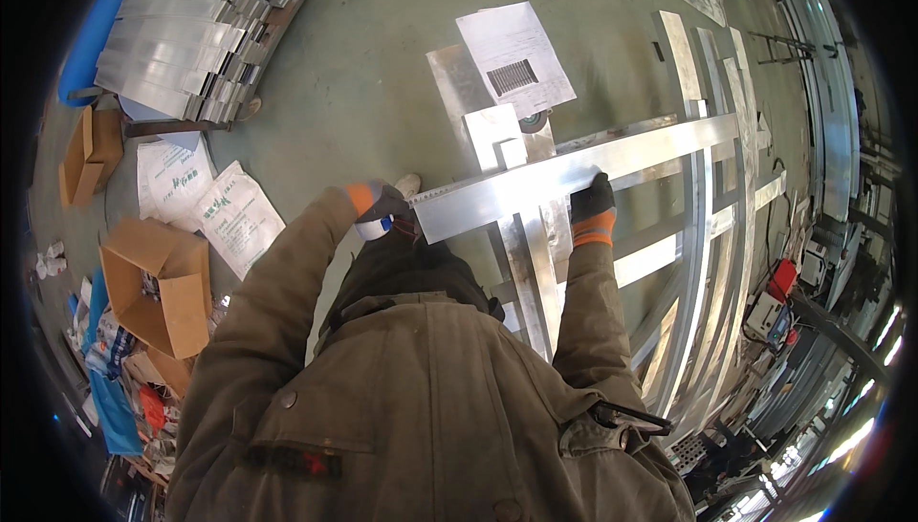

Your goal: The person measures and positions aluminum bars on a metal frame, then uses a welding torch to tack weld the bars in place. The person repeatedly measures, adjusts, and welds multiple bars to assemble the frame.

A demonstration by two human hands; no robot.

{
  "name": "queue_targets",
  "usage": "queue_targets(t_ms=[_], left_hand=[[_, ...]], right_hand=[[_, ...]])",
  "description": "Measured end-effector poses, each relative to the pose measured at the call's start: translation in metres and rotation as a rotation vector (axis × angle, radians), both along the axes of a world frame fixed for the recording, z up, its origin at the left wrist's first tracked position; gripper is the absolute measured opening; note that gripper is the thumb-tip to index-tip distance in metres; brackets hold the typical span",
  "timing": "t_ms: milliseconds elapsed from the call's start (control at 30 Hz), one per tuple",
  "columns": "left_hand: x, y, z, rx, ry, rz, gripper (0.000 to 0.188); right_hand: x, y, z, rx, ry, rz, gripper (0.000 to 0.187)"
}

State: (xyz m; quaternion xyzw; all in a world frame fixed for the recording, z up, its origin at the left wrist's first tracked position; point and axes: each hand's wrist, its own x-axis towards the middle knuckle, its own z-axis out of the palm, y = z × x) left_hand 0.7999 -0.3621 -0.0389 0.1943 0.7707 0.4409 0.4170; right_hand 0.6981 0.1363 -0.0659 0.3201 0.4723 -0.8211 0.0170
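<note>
The person is standing over a frame of long aluminium bars [698,264] lying across supports above the grey-green concrete floor [373,73], and both gloved hands are working at one flat aluminium bar [574,173] that is lying crosswise on top of the frame. The left hand [378,205], in a dark glove with an orange cuff, is sitting at the near left end of that bar, closed around a roll of tape [373,228] that is showing white and blue just under the fingers; the roll is hanging right beside the bar's cut end. The right hand [593,202], gloved the same way, is clamping down on the lower edge of the same bar further along, fingers curled over the metal. The two hands are well apart, with a stretch of bare bar running between them. Just beyond the bar a short square metal block [497,135] is resting on a wider sheet, and a white paper sheet with a dark printed patch [516,58] is lying next to it. To the left on the floor, open cardboard boxes [163,283] and white printed bags [210,202] are sitting near a stack of aluminium profiles [191,34]. A blue roll [91,44] is lying beside that stack.
</note>
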Motion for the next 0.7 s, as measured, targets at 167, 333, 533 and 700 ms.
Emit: queue_targets(t_ms=[167, 333, 533, 700], left_hand=[[-0.007, -0.003, 0.017, -0.101, -0.172, 0.057, 0.035], [-0.014, -0.006, 0.017, 0.032, -0.038, -0.046, 0.032], [-0.018, -0.005, 0.009, -0.116, -0.095, -0.101, 0.032], [-0.028, 0.001, 0.009, -0.322, -0.522, 0.115, 0.033]], right_hand=[[0.002, -0.007, 0.010, -0.063, -0.001, -0.029, 0.035], [0.000, -0.009, 0.012, -0.076, 0.017, -0.022, 0.039], [-0.003, -0.007, 0.010, -0.014, -0.017, 0.043, 0.046], [-0.003, -0.009, 0.013, 0.074, 0.029, 0.101, 0.045]])
